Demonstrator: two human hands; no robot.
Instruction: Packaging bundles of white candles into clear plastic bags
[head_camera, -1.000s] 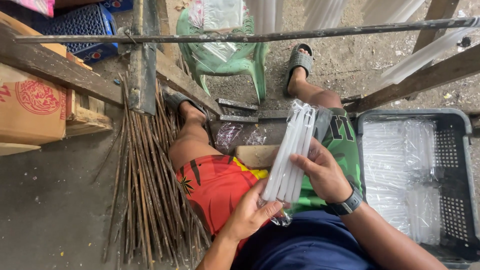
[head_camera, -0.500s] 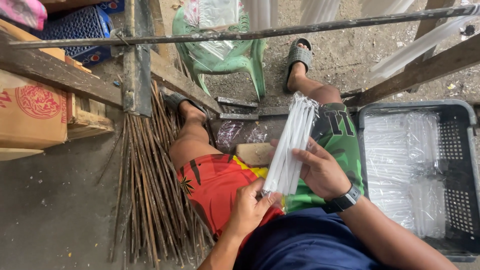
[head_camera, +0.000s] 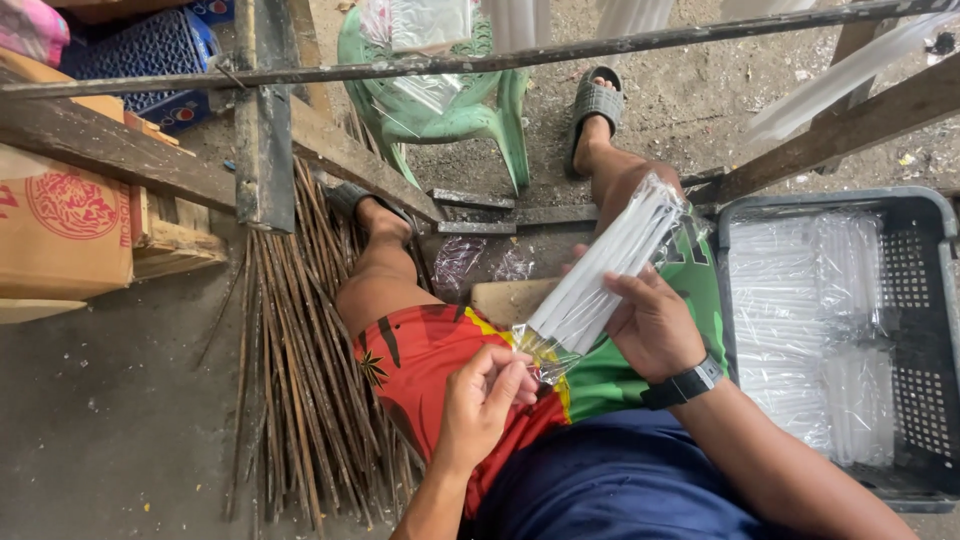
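Observation:
A clear plastic bag of long white sticks lies slanted over my lap, its far end up near my right knee. My right hand cradles the bag around its middle from the right side; a black watch sits on that wrist. My left hand pinches the bag's crumpled near end between thumb and fingers, just above my red and green shorts.
A dark plastic crate filled with similar clear bags stands at my right. A pile of thin brown sticks lies on the floor at my left. Ahead are a green plastic stool, wooden beams, a metal bar and a cardboard box.
The bag has tilted from nearly upright to more slanted toward the right. My left hand has shifted up to pinch the bag's near end.

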